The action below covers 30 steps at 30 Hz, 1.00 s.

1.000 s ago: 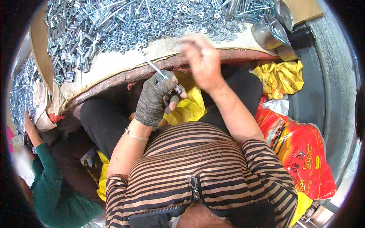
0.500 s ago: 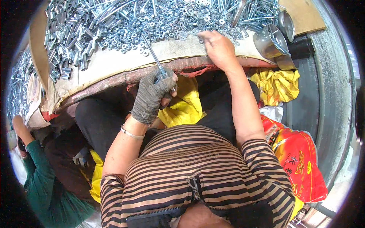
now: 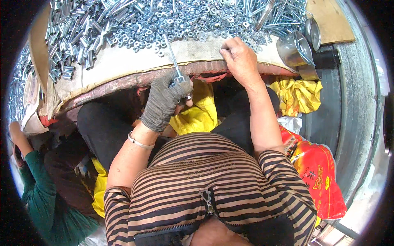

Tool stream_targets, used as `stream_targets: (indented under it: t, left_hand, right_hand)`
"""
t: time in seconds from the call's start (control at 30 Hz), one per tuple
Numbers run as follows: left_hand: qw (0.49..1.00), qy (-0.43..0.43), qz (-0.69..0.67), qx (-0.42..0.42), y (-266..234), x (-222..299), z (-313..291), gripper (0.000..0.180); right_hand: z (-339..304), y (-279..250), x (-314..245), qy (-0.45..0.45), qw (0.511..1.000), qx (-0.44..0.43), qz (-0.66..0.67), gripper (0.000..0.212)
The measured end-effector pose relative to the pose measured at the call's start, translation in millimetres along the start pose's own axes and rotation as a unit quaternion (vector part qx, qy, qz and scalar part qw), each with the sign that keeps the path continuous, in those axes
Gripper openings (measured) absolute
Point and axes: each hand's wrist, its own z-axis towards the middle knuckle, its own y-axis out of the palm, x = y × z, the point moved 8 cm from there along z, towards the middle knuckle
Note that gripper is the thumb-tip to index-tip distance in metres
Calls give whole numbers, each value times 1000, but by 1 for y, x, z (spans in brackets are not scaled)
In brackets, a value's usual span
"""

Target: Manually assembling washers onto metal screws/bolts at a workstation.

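Observation:
In a grey fingerless-looking glove, my left hand (image 3: 166, 100) is closed around the lower end of a long thin metal bolt (image 3: 172, 55). The bolt points away from me, with a wider metal piece around it at the grip. More metal shows under my curled fingers. My bare right hand (image 3: 241, 59) hovers at the table's near edge, fingers and thumb drawn together; whatever they hold is too small or hidden to tell. Just beyond lie a heap of small nuts and washers (image 3: 201, 24) and, to the left, short metal sleeves (image 3: 78, 43).
Long bolts (image 3: 283, 16) lie at the far right, beside metal cups (image 3: 296, 49) and a brown board (image 3: 330, 22). A pale cloth (image 3: 113, 61) covers the table edge. Yellow sacking (image 3: 297, 94) and a red bag (image 3: 324, 176) sit at right. A green-sleeved person (image 3: 47, 194) works at left.
My right hand has drawn slightly back from the washers, its fingers coming together. The bolt in my left hand has turned a little more upright.

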Motion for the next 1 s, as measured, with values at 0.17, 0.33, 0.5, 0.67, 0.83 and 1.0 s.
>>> stream_targets:
  t: [0.17,0.33,0.5,0.67,0.83,1.0]
  left_hand:
    - [1000,4,12,0,-2,-3,2,18]
    - [1000,3,12,-3,1,2,0,19]
    - [997,38,62,0,-5,-2,4,19]
    - [928,117,353,8,-8,4,6,21]
    - [797,125,589,47,3,16,-3,23]
    - [771,146,619,26,12,21,-8,23]
  right_hand:
    - [2,3,7,44,999,-15,-20,16]
    - [7,4,15,38,999,-17,-12,21]
    - [15,5,12,69,993,-92,-42,21]
    - [7,5,-12,-29,995,-63,-68,19]
    - [-13,-10,-17,94,828,-66,549,9]
    - [-19,-12,-18,103,819,-84,558,13]
